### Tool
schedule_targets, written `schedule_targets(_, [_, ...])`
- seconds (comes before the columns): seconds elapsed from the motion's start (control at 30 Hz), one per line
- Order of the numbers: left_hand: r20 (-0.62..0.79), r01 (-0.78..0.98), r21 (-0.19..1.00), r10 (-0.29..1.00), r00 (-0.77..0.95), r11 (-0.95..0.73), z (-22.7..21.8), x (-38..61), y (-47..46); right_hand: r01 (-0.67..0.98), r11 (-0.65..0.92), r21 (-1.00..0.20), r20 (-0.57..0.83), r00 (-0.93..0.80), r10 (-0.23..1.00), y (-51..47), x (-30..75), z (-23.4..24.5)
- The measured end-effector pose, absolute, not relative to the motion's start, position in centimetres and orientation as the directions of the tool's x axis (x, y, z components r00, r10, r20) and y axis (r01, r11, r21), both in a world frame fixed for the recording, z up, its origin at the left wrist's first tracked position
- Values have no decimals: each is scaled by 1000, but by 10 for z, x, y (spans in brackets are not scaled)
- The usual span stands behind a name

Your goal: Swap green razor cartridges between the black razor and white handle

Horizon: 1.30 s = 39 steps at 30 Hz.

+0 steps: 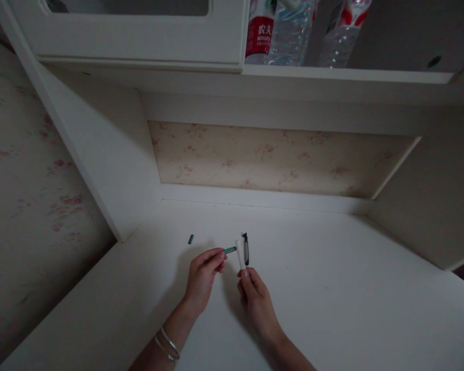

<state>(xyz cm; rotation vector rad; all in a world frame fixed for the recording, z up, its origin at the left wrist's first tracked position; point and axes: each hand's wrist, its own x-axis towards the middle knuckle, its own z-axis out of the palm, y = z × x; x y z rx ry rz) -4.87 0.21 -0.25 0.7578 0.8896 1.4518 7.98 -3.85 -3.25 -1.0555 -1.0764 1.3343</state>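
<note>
My left hand [204,275] pinches a small, narrow green-and-black piece [229,250] between thumb and fingertips. Its far end points right, at or very near the upper part of a slim white stick-like object [240,255]; I cannot tell if they touch. The lower end of that white object is gripped in my right hand [256,296], tilted slightly left. Just behind it, a thin black piece [246,250] with a knobbed top lies on the table. A second small dark green piece [191,239] lies apart, left of my hands. Exact kinds are too small to make out.
The white desktop [332,288] runs back to a low ledge beneath floral wallpaper [255,157]. White side panels [104,149] stand left and right. Overhead, a cabinet door [139,38] and a shelf [348,76] holding plastic bottles [290,36] overhang the desk.
</note>
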Motion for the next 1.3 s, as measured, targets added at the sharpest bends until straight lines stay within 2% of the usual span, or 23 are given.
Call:
schedule_targets(0.17, [-26, -500, 866, 998, -63, -9, -2, -49, 2, -75, 30, -997, 41, -156, 987, -43, 77, -35])
schedule_targets(0.37, [-68, -536, 844, 996, -60, 25, -1, -48, 1, -174, 4, -985, 12, -46, 999, -39, 80, -37])
schedule_targets(0.57, [-49, -526, 850, 997, -60, 10, 0, -47, 2, -122, -17, -992, 5, -180, 984, -41, 79, -39])
schedule_targets(0.73, [-83, -551, 834, 994, -73, 30, 1, -48, 2, -192, -1, -981, 6, -39, 999, -41, 80, -37])
schedule_targets(0.9, [-58, -533, 846, 996, -63, 15, 1, -48, 0, -128, -25, -991, -3, -168, 986, -43, 78, -37])
schedule_targets(1.1, [-71, -537, 843, 995, -72, 22, 0, -49, 1, -205, -29, -978, -18, -59, 998, -41, 78, -32])
schedule_targets(1.3, [-46, -526, 850, 997, -65, 5, 0, -49, 2, -127, -24, -992, 0, -184, 983, -45, 76, -34])
